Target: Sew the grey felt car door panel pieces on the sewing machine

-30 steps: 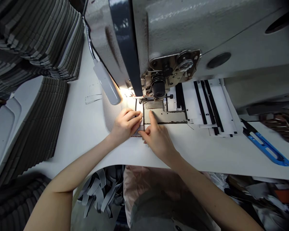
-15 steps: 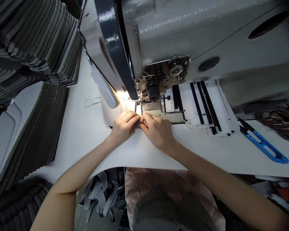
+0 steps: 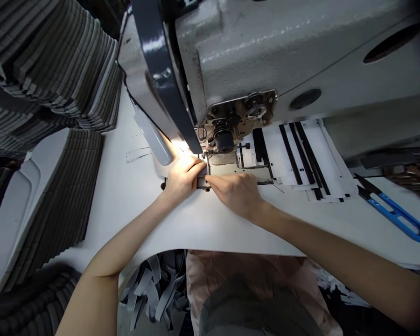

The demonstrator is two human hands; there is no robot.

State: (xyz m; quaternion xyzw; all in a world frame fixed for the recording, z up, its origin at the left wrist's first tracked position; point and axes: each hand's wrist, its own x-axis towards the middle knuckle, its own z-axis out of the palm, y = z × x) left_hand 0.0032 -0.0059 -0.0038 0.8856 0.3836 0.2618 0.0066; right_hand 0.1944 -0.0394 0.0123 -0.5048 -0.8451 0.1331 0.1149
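Note:
A light grey fabric piece [image 3: 161, 166] lies on the sewing machine's bed below the needle area, mostly covered by my left hand [image 3: 182, 176]. That hand is closed on the fabric, its thumb side beside a darker grey strip near the presser foot. My right hand [image 3: 236, 192] has its fingers curled in, with the index finger and thumb together at the right edge of the fabric. Its fingertips touch that edge just in front of the needle area. The sewing machine [image 3: 245, 56] stands over both hands, and its lamp lights the spot.
Tall stacks of grey padded pieces [image 3: 66, 186] fill the left side. White strips with black bands [image 3: 290, 158] lie right of the machine bed. Blue thread snips [image 3: 395, 214] rest on the white table [image 3: 196, 228]. Grey fabric strips [image 3: 154, 284] hang below the table edge.
My right fingers have drawn slightly apart from my left hand and point left along the fabric edge. The fabric's darker part shows more. The whole view has shifted slightly.

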